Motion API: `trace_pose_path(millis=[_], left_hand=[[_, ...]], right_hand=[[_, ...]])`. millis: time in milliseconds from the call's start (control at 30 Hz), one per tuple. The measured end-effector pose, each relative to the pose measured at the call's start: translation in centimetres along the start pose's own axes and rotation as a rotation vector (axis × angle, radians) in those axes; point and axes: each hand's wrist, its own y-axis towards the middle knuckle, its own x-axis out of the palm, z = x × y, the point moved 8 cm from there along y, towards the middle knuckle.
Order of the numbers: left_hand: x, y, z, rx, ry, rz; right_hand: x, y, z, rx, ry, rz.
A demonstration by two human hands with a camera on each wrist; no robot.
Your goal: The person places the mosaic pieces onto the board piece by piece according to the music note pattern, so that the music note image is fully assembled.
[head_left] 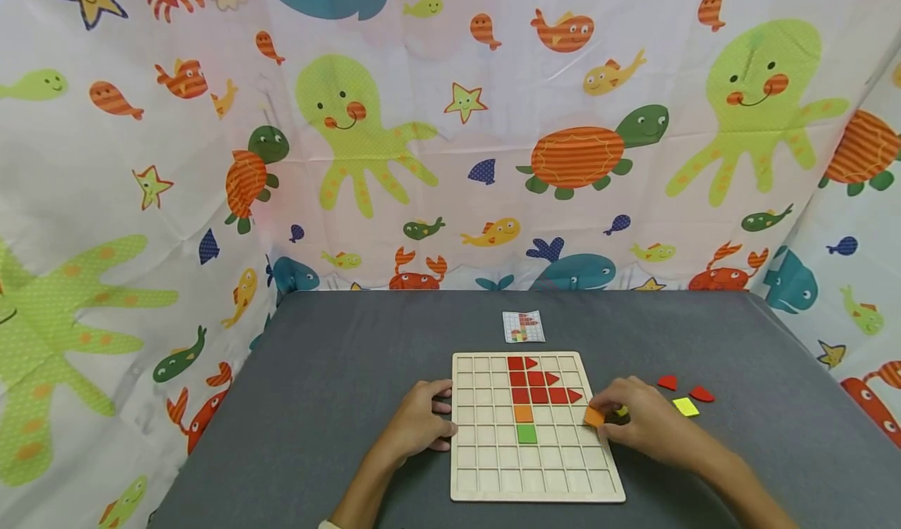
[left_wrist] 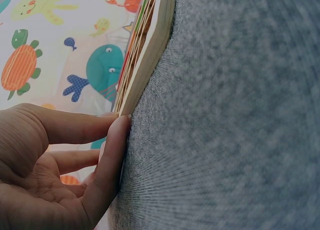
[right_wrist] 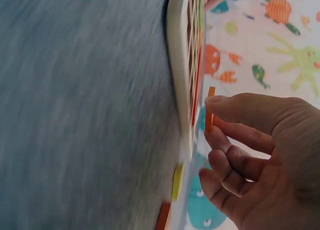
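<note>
A pale wooden grid board (head_left: 486, 482) lies on the grey table. Its cells hold several red squares and triangles (head_left: 538, 395), an orange square (head_left: 523, 413) and, just below that, a green square (head_left: 526, 433). My left hand (head_left: 417, 422) touches the board's left edge; in the left wrist view the thumb and a fairly straight finger (left_wrist: 114, 150) meet there. Over the board's right edge, my right hand (head_left: 644, 423) pinches an orange square tile (head_left: 594, 417), seen edge-on (right_wrist: 210, 110) between thumb and fingertip. A yellow piece (head_left: 622, 411) shows partly behind that hand.
Right of the board lie two red pieces (head_left: 667, 382) (head_left: 701, 394) and a yellow square (head_left: 686, 407). A small printed card (head_left: 523, 327) with a coloured grid pattern sits beyond the board. A sea-animal curtain (head_left: 436, 239) hangs around the table's back and sides.
</note>
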Motion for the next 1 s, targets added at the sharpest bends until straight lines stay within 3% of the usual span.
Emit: trace_pose_path(millis=[467,633,1000], left_hand=[[0.0,0.0,-0.1,0.005,0.0,0.005],[0.0,0.0,-0.1,0.002,0.002,0.007],[0.0,0.0,0.0,-0.001,0.004,0.001]], right_hand=[[2.9,1.6,-4.5,-0.067,0.026,-0.134],[3.6,2.0,-6.0,-0.134,0.046,-0.147],[5.0,2.6,-7.8,-0.174,0.089,-0.226]])
